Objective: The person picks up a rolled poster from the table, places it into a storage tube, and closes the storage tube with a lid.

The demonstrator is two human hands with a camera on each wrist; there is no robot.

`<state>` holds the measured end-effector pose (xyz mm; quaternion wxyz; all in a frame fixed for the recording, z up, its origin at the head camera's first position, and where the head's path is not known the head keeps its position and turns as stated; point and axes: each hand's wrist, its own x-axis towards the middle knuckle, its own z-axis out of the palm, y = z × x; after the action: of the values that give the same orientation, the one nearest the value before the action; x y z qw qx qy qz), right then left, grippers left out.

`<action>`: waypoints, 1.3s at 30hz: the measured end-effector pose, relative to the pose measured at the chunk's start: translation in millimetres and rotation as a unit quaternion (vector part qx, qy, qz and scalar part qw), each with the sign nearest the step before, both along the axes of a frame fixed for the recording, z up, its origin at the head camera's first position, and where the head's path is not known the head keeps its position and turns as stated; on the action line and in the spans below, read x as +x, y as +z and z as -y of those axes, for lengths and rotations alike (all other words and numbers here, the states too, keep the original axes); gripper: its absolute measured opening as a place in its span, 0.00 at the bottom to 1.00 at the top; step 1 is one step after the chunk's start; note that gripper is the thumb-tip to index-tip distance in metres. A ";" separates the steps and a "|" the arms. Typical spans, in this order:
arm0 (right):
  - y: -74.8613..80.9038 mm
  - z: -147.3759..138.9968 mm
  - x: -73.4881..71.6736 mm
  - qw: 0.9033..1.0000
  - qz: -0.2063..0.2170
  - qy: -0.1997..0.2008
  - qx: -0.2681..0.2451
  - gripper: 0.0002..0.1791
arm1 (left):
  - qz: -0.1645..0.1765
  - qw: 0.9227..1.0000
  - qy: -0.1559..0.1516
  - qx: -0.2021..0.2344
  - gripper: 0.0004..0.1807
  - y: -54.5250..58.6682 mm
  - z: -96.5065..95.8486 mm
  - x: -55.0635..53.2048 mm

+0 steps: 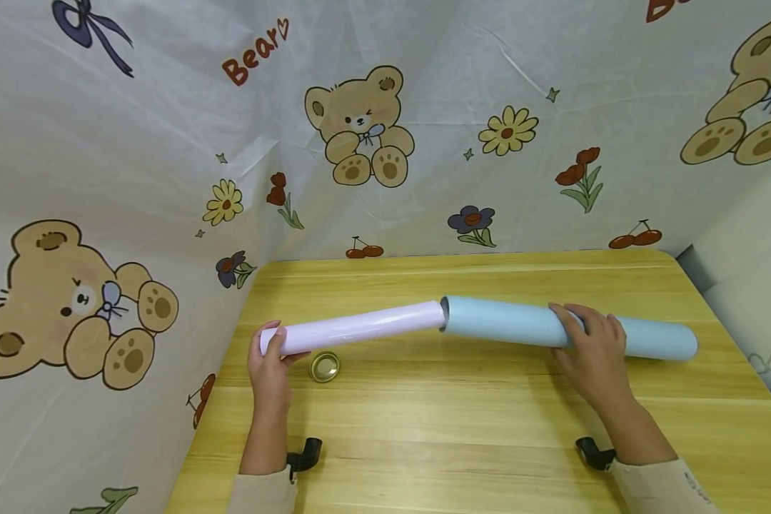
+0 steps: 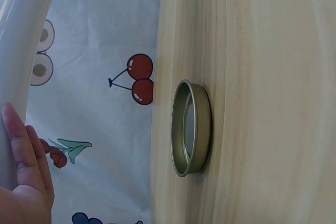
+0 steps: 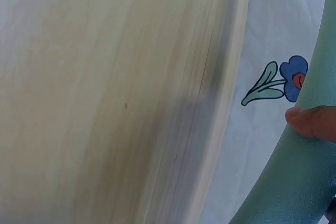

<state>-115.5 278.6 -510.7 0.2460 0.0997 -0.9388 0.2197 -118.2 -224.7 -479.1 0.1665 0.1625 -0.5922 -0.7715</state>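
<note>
My left hand (image 1: 271, 368) holds a slim, pale lilac tube (image 1: 360, 325) near its left end, thumb on the near side. In the left wrist view, fingers (image 2: 26, 156) lie along the tube's underside. My right hand (image 1: 594, 357) grips a wider light blue tube (image 1: 501, 319) from above, right of its middle; one fingertip (image 3: 302, 121) shows on it in the right wrist view. The lilac tube's right end meets the blue tube's open left mouth; whether it sits inside cannot be told. Both tubes are held above the table, tilted differently.
A shallow round gold tin lid (image 1: 324, 367) lies on the wooden table (image 1: 437, 428), just right of my left hand. Black camera mounts (image 1: 305, 455) stick out at both wrists. A bear-printed cloth (image 1: 424, 43) hangs behind the table and along its left side.
</note>
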 end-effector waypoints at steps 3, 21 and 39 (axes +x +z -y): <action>0.4 1.0 1.4 1.000 0.001 0.001 -0.001 0.53 | 0.003 1.000 -0.005 -0.001 0.16 0.8 -1.1 0.4; -0.3 5.5 2.3 1.000 0.000 0.005 0.005 0.56 | 0.010 0.999 -0.032 -0.006 0.20 1.2 -4.1 1.9; -5.0 9.6 4.7 1.000 0.005 0.010 0.018 0.55 | -0.015 0.999 -0.018 0.025 0.22 0.0 -8.6 1.0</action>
<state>-110.9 269.0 -515.7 0.2371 0.1126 -0.9428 0.2054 -117.2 -216.1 -479.1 0.1569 0.1440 -0.5732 -0.7912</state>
